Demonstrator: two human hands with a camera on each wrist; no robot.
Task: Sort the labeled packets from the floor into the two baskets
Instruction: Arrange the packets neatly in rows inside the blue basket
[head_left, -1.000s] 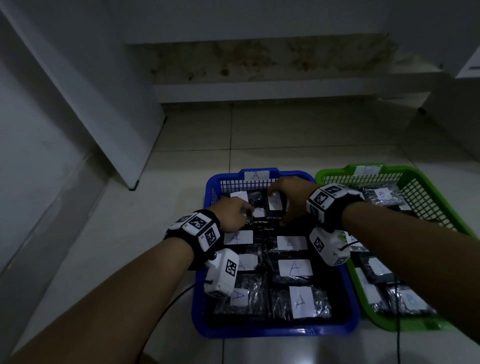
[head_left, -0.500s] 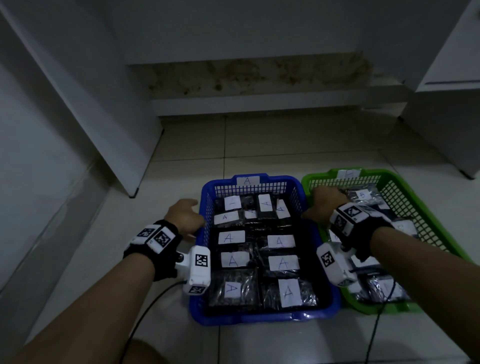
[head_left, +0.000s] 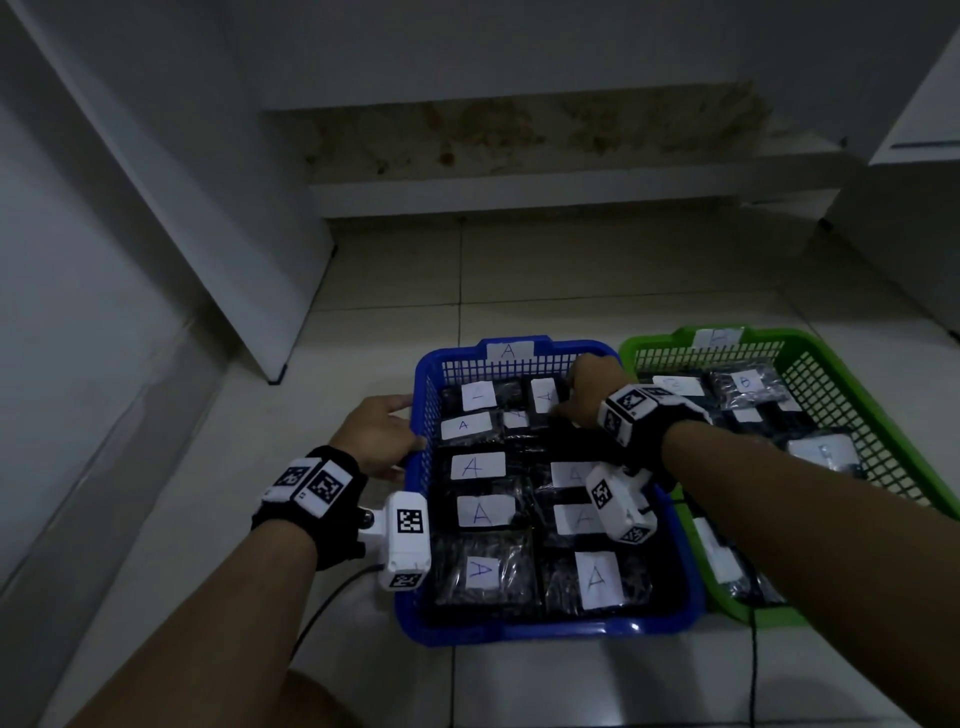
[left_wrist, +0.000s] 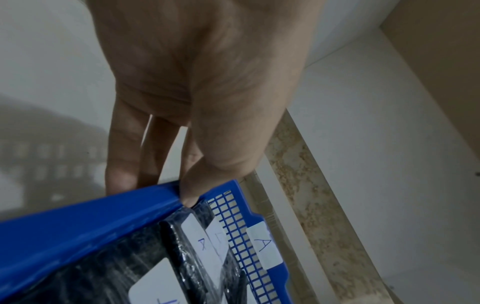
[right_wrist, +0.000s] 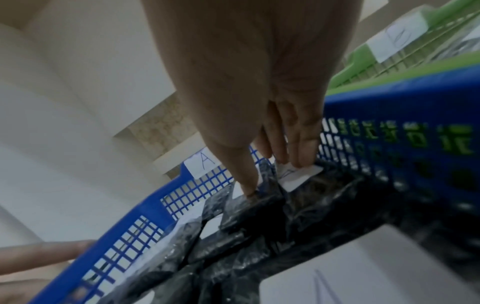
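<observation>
Right hand (head_left: 589, 387) returned onto crinkly packets (head_left: 545, 396) in mesh blue basket (head_left: 519, 631).

A pale tiled floor (head_left: 597, 270) is being crossed by thin grout lines. A stained, mottled band (head_left: 535, 132) is being shown along the wall base above a low white ledge (head_left: 571, 192). White panels (head_left: 171, 171) are being dimly lit.

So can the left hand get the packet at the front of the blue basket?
Probably yes. The left hand is gripping the blue basket by its side rim, and the front packet lies uncovered on top, with nothing between. It would have to let go first.
</observation>
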